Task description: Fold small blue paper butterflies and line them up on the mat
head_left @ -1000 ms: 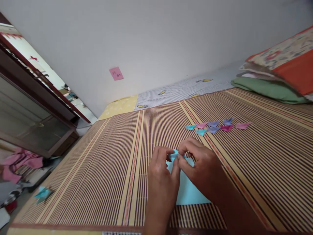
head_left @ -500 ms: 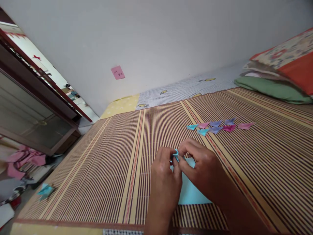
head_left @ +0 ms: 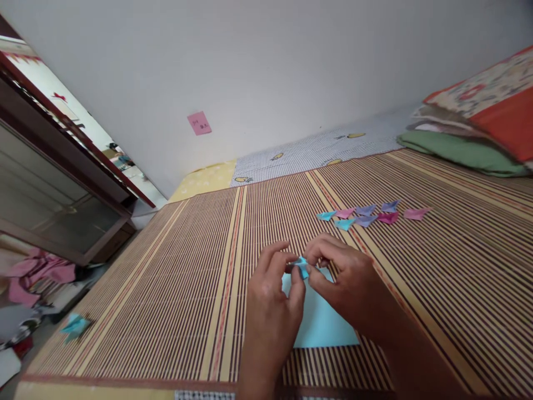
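Note:
A small folded piece of light-blue paper [head_left: 302,267] is pinched between both hands, just above a flat light-blue sheet [head_left: 327,325]. My left hand [head_left: 272,294] grips its left side with thumb and a finger, the index finger lifted away. On the other side, my right hand [head_left: 343,278] holds it between thumb and bent fingers. Part of the folded paper is hidden by the fingertips. Beyond the hands lie several small folded paper pieces in two rough rows, among them a magenta one [head_left: 388,218] and a pink one [head_left: 416,213].
A striped bamboo mat [head_left: 187,289] covers the bed. Near its left edge sits a crumpled light-blue paper piece [head_left: 75,326]. Folded bedding [head_left: 462,151] and a pillow [head_left: 499,105] are stacked at the right. A pink note [head_left: 199,123] is on the wall.
My left hand has shifted slightly left and its index finger has lifted, so more of the folded paper shows. My right hand keeps its pinch.

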Demonstrator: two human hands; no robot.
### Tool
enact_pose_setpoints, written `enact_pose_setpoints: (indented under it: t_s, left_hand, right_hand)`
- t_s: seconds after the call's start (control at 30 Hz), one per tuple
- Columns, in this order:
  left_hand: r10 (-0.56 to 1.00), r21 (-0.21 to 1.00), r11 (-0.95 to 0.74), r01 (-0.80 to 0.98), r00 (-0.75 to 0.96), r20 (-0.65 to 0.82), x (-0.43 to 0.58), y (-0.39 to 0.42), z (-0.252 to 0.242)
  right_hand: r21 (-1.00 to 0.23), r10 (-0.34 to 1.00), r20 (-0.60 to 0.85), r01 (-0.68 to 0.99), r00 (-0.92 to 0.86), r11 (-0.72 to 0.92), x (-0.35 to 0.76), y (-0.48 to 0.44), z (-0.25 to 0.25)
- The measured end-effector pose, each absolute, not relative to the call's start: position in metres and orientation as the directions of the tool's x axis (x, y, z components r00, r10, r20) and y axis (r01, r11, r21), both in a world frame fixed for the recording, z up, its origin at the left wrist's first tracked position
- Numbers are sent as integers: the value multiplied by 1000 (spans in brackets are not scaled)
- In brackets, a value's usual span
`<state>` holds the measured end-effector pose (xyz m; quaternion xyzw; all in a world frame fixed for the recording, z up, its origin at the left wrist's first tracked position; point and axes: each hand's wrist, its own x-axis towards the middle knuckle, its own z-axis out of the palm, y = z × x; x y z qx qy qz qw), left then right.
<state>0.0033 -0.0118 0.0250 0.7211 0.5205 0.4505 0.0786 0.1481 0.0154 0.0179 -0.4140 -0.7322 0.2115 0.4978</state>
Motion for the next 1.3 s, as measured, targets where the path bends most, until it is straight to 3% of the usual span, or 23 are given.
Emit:
enact_pose_setpoints:
  t_s: [0.17,0.37,0.53,0.7,0.9,1.3]
  left_hand:
    - [825,592,-459,663,70,561,5,-13,28]
    - [931,817,-324,477,5,366,-1,-11,31]
    - [964,894,-233,382,-32,265,-3,-9,29]
    - [978,920,-156,360,-75,195,-1,-10,31]
    - [977,912,-91,399,-142,159,5,-10,34]
    - [966,943,-142,302,-166,199,2,-12,32]
  right_hand:
    - [-693,799,576,414,-174,590,145,15,19]
    - [-561,731,635,501,-250,659,144,16,19]
    - [-444,668,669,546,-325,710,140,17,15]
    - [-383,633,692,568,-346,729,137,19,12]
    - [-396,623,694,532,-361,749,137,18,13]
    - [-377,610,722,553,-327,743,136,19,13]
